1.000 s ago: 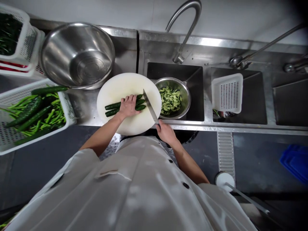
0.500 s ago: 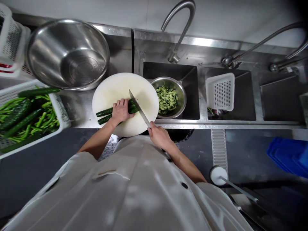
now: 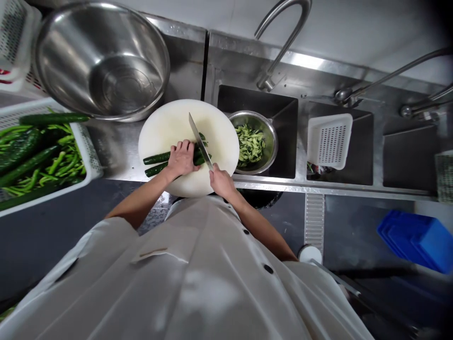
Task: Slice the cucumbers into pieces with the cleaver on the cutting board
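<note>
A round white cutting board (image 3: 168, 125) lies on the counter in front of me. My left hand (image 3: 183, 158) rests over two dark green cucumbers (image 3: 156, 159) laid side by side, its fingers bent and holding them down. In my right hand (image 3: 221, 182) is the handle of a long knife (image 3: 198, 138). Its blade slants across the right ends of the cucumbers, close by the left fingers. Some green cut bits (image 3: 203, 137) show beyond the blade. Right of the board, a steel bowl (image 3: 272, 153) holds many cucumber slices (image 3: 250, 145).
A big steel basin (image 3: 120, 85) stands at the back left. Left of the board, a white basket (image 3: 92, 156) holds cucumbers and green peppers. Sinks (image 3: 283, 137) run along the right, under a curved faucet (image 3: 288, 45). A white perforated basket (image 3: 329, 141) sits in the second sink.
The knife has shifted a little left and farther from me across the cucumbers, and small cut bits now show beyond it. The left hand stays on the cucumbers. The view has tilted slightly.
</note>
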Demonstrator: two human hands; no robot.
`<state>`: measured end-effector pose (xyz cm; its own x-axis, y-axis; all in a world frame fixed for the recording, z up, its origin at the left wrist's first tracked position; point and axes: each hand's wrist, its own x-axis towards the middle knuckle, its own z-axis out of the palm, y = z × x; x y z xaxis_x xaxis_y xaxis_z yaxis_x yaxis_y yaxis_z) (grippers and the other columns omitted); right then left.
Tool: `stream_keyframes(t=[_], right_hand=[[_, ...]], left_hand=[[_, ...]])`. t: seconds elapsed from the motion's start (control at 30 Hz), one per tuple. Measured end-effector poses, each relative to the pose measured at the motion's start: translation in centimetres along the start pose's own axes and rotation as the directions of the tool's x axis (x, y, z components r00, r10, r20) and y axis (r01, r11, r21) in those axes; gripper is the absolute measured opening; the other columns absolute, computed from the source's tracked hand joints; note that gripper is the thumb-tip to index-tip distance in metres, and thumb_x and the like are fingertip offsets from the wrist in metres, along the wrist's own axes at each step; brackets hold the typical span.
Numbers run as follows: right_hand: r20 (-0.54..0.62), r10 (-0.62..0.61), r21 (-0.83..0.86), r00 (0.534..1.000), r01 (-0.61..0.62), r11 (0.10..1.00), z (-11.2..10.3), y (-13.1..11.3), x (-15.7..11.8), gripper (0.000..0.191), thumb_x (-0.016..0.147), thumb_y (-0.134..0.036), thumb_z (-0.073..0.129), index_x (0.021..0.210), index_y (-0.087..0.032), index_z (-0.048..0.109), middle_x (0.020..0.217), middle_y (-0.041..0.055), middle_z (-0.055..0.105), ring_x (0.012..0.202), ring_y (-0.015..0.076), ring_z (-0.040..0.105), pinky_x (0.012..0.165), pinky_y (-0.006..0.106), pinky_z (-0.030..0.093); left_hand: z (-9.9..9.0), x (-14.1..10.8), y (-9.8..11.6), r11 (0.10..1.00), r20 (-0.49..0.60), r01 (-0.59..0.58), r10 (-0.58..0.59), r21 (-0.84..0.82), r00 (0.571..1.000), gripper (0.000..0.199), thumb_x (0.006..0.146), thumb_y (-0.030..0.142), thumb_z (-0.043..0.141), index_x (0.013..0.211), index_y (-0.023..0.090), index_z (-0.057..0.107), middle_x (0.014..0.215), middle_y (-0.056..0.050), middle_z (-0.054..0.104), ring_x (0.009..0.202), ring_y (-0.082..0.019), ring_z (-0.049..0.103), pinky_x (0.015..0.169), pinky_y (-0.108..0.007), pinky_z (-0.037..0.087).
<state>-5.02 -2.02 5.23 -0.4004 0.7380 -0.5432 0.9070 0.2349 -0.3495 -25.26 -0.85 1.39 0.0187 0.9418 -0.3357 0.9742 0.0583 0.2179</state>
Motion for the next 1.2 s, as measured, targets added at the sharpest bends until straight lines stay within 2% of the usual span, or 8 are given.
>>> stream_keyframes(t=[0.13,0.3,0.5,0.63,0.77,0.93,1.07,1.2], right_hand=[[-0.126,-0.013,0.33,0.992,0.055,0.942,1.9,3.8,-0.8,0.031,0.107,-0.043,0.039,0.124,-0.02,0.052,0.089,0.0088,0.075,0.087,0.0279,0.073,0.08,0.035,0.054],[-0.176,0.006,0.882,0.984,0.155,0.444,4.3,11.1,-4.0,0.039,0.097,-0.067,0.051,0.094,-0.028,0.044,0.055,-0.0108,0.053,0.037,0.0125,0.049,0.04,0.024,0.038],[-0.049,0.007,0.981,0.999,0.046,0.187,5.8,15.8,-3.2,0.05,0.085,-0.069,0.067,0.083,-0.029,0.036,0.049,-0.0131,0.048,0.031,0.0107,0.043,0.032,0.023,0.029],[-0.019,-0.053,0.972,0.998,0.031,0.234,5.2,15.7,-1.2,0.048,0.084,-0.067,0.067,0.087,-0.029,0.037,0.048,-0.014,0.049,0.031,0.0106,0.042,0.032,0.022,0.029],[0.101,-0.196,0.946,0.975,-0.033,0.323,5.5,13.5,-0.4,0.044,0.086,-0.064,0.065,0.09,-0.029,0.04,0.048,-0.0143,0.05,0.03,0.0103,0.043,0.032,0.021,0.028],[0.15,-0.312,0.944,0.938,-0.042,0.328,6.4,11.4,-1.9,0.039,0.09,-0.059,0.064,0.088,-0.027,0.044,0.051,-0.0127,0.052,0.033,0.0094,0.045,0.034,0.021,0.032],[0.052,-0.212,0.975,0.976,-0.003,0.224,7.0,14.2,-7.1,0.04,0.092,-0.062,0.064,0.087,-0.026,0.046,0.052,-0.0117,0.052,0.034,0.0095,0.047,0.034,0.021,0.031],[-0.042,0.162,0.995,0.986,0.026,0.096,9.6,17.8,-17.3,0.043,0.093,-0.063,0.065,0.082,-0.026,0.044,0.051,-0.0111,0.052,0.031,0.0085,0.043,0.033,0.021,0.03]], left_hand=[[-1.5,0.4,-3.8,0.997,0.043,0.008,-0.011,0.073,0.999,0.101,0.08,0.066,0.07,0.157,0.013,0.034,0.155,-0.024,0.042,0.144,-0.047,0.038,0.118,-0.057,0.032],[-3.5,2.4,-5.4,0.994,0.092,0.008,-0.018,0.107,0.996,0.101,0.082,0.069,0.066,0.159,0.011,0.034,0.157,-0.025,0.043,0.145,-0.047,0.039,0.119,-0.06,0.032],[-2.5,7.8,2.5,0.993,-0.067,-0.106,0.103,-0.048,0.992,0.066,0.105,0.051,0.037,0.161,0.016,0.036,0.17,-0.018,0.031,0.155,-0.038,0.031,0.122,-0.056,0.033],[1.8,6.8,6.8,0.991,-0.157,-0.011,-0.01,-0.132,0.987,0.056,0.101,0.042,0.049,0.148,0.012,0.052,0.16,-0.022,0.044,0.148,-0.041,0.04,0.118,-0.06,0.039],[6.2,3.4,8.2,0.938,-0.418,0.072,-0.219,-0.338,0.882,0.05,0.098,0.027,0.049,0.145,0.011,0.051,0.152,-0.023,0.049,0.144,-0.038,0.043,0.12,-0.06,0.038],[7.4,2.4,8.6,0.878,-0.505,0.049,-0.319,-0.477,0.802,0.046,0.095,0.013,0.042,0.14,0.012,0.053,0.145,-0.022,0.051,0.14,-0.034,0.047,0.122,-0.059,0.036],[7.0,2.1,13.9,0.891,-0.453,-0.054,-0.177,-0.451,0.874,0.048,0.095,0.009,0.04,0.141,0.011,0.052,0.146,-0.023,0.051,0.14,-0.032,0.047,0.122,-0.057,0.038],[8.1,-0.7,24.0,0.873,-0.286,-0.393,0.313,-0.289,0.906,0.044,0.103,0.016,0.034,0.142,0.016,0.055,0.15,-0.018,0.052,0.142,-0.029,0.048,0.124,-0.05,0.04]])
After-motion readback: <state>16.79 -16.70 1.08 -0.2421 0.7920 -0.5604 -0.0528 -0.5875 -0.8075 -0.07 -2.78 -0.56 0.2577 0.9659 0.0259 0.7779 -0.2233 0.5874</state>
